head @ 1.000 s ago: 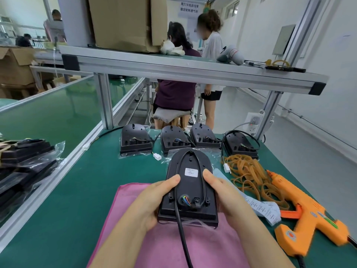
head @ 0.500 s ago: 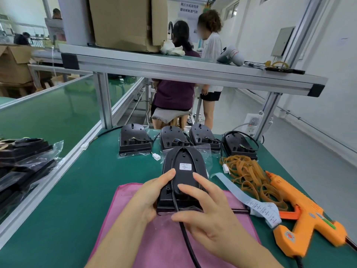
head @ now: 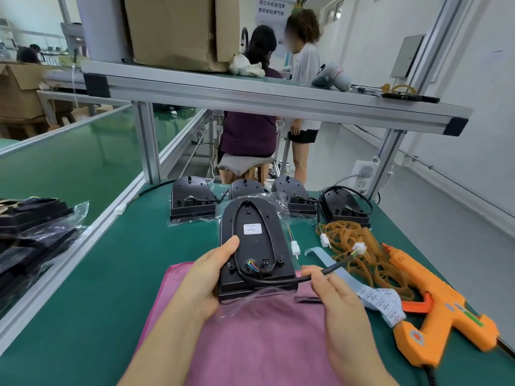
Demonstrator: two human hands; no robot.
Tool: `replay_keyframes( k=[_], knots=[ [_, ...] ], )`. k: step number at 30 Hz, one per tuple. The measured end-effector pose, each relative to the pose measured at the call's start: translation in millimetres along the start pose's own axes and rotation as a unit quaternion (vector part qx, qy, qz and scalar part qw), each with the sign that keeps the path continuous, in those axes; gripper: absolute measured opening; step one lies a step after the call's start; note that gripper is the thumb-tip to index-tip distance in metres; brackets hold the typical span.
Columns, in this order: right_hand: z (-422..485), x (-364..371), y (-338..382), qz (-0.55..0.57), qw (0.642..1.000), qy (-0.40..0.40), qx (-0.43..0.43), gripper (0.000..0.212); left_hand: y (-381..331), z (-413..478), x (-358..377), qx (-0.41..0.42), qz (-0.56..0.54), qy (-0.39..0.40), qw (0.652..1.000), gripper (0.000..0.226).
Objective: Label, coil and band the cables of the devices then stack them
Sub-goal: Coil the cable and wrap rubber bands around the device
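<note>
A black device (head: 255,240) with a white label lies back-up over a pink cloth (head: 259,338). My left hand (head: 207,280) grips its left edge, thumb on the back. My right hand (head: 333,295) pinches the device's black cable (head: 281,280), which runs out to the right and ends in a white connector (head: 359,248). Several more black devices (head: 192,199) stand in a row behind. A heap of tan rubber bands (head: 359,246) lies at the right. A strip of white labels (head: 381,300) lies beside my right hand.
An orange glue gun (head: 446,319) lies at the right edge of the green table (head: 83,302). Bagged black devices (head: 30,227) are stacked at the left. An aluminium shelf frame (head: 250,93) spans overhead, with two people beyond it.
My right hand left the device's lower end and drew the cable out to the right, so its connector end now hangs over the rubber bands. The left hand kept its grip.
</note>
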State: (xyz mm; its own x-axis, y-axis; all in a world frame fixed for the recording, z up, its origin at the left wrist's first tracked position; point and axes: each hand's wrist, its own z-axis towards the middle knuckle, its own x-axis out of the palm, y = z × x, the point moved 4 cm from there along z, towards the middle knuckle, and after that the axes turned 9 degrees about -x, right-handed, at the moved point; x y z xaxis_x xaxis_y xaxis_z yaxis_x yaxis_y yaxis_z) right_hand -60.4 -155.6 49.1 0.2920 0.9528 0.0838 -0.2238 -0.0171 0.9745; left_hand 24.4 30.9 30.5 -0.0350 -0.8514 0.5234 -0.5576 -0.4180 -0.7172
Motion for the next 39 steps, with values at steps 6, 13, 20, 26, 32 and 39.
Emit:
replay_keyframes(
  k=[6, 13, 20, 26, 32, 39],
  knots=[
    [14.3, -6.5, 1.9, -0.038, 0.998, -0.017, 0.048, 0.008, 2.6, -2.6, -3.5, 0.046, 0.025, -0.011, 0.999, 0.056],
    [28.7, -0.4, 11.4, -0.104, 0.994, 0.002, -0.024, 0.025, 9.2, -9.2, 1.2, 0.078, 0.084, 0.009, 0.993, 0.060],
    [26.6, 16.9, 19.2, -0.254, 0.951, 0.069, -0.159, 0.038, 14.6, -14.4, 10.5, 0.062, 0.092, 0.036, 0.993, 0.051],
    [28.6, 19.1, 5.7, -0.168, 0.978, 0.098, -0.078, 0.044, 20.8, -18.2, 11.5, 0.054, 0.094, 0.045, 0.993, 0.048],
    [27.7, 20.6, -14.7, 0.192, 0.955, 0.072, 0.213, 0.067, 21.4, -21.0, 10.0, 0.047, 0.089, 0.051, 0.994, 0.050],
    [28.6, 22.2, -21.3, 0.178, 0.944, 0.115, 0.252, 0.043, 25.4, -20.7, -0.8, -0.005, 0.125, 0.056, 0.991, 0.056]
  ],
)
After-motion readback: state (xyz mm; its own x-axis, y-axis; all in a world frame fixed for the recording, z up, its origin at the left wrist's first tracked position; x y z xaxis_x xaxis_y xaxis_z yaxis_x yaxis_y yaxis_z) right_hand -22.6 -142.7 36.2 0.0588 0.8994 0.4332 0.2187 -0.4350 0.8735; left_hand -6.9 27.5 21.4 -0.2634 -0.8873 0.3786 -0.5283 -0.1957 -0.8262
